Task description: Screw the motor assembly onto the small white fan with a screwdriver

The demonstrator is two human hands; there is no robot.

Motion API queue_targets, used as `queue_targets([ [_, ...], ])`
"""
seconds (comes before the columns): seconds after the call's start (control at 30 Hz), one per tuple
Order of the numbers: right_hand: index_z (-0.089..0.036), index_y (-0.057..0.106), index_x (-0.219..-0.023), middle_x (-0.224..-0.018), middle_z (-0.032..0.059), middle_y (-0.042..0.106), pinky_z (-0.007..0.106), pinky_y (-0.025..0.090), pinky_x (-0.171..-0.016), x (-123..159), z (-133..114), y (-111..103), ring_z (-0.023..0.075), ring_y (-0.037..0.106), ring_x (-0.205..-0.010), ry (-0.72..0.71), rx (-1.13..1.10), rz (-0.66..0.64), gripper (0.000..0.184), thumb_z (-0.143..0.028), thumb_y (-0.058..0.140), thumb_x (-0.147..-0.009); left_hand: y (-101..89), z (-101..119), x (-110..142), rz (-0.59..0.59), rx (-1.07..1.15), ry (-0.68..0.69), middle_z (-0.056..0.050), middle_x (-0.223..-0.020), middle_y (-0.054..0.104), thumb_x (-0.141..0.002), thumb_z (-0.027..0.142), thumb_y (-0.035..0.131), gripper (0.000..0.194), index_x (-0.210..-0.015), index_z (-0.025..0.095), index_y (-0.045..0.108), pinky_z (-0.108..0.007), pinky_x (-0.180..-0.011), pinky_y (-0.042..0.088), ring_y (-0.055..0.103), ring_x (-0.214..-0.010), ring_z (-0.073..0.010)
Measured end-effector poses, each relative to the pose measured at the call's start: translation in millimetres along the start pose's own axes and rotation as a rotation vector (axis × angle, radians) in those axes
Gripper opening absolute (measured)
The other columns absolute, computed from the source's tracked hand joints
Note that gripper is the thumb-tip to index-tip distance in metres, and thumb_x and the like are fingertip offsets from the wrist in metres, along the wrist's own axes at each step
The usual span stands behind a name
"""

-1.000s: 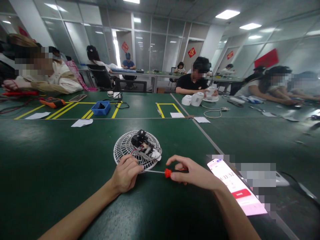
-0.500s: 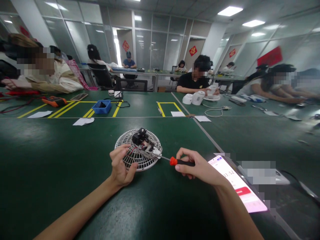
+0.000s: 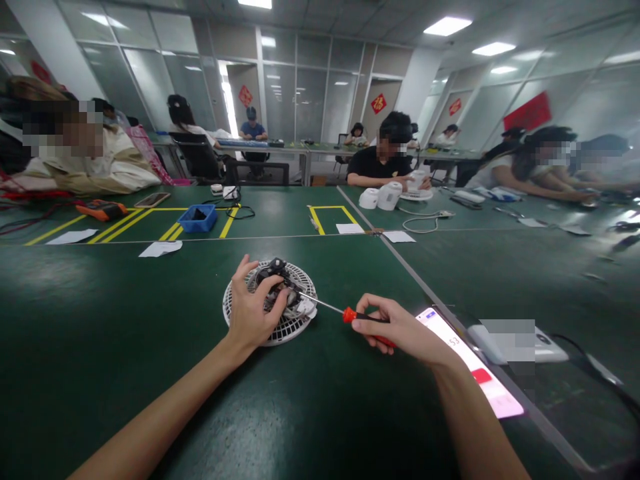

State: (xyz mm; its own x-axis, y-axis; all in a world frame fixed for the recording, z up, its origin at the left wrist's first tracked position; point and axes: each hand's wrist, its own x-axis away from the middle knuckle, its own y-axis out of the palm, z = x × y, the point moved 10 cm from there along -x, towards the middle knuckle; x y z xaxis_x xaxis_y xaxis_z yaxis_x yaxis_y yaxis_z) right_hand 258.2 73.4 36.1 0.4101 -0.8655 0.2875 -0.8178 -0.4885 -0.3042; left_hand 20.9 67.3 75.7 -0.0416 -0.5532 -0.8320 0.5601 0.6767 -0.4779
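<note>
**Q:** Okay, what have you got your hands on there?

**Me:** Screwdriver in my right hand, right of centre in the frame, fingers wrapped round the red-and-black handle. The shaft points up and left into a little motor. The tip gets lost among the parts, so I can't tell if it's seated on anything.

**Q:** And the other hand?

**Me:** My left hand is over the motor, thumb and forefinger right at the dark bits in the middle. Can't tell if they're really pinching something or just resting there. My hands are apart from each other, with the shaft bridging the gap.

**Q:** Where's the motor sitting?

**Me:** On a round white grille, lying flat on the green table, about mid-frame. Some wires are bunched on it too.

**Q:** Anything else around?

**Me:** Lit-up phone at lower right, partly behind my forearm. Blue bin with something dark inside, plus an orange meter, both left of centre and further back. At upper right, a person in a black shirt is handling a white part.
</note>
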Motion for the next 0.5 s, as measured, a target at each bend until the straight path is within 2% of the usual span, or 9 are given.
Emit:
queue_targets([
  [0.23,-0.021,0.049,-0.090,-0.055,-0.0075,0.057,0.016,0.035,-0.039,-7.3,4.2,-0.3,0.0063,0.046,-0.041,-0.003,-0.032,0.019,0.041,-0.052,0.074,-0.080,10.7,-7.1,0.4,-0.068,0.061,-0.089,-0.010,-0.141,0.033,-0.088,0.033,0.067,0.020,-0.105,0.022,0.066,-0.055,-0.112,0.047,0.045,-0.134,-0.0311],
  [0.5,-0.021,0.049,-0.089,-0.055,-0.0073,0.057,0.016,0.034,-0.039,-8.9,7.9,0.5,0.0065,0.046,-0.041,0.006,-0.044,0.009,0.042,-0.053,0.075,-0.079,10.7,-9.5,1.7,-0.046,0.104,-0.100,-0.008,-0.137,0.039,-0.090,0.032,0.066,0.015,-0.101,0.022,0.067,-0.052,-0.110,0.049,0.048,-0.130,-0.0277],
])
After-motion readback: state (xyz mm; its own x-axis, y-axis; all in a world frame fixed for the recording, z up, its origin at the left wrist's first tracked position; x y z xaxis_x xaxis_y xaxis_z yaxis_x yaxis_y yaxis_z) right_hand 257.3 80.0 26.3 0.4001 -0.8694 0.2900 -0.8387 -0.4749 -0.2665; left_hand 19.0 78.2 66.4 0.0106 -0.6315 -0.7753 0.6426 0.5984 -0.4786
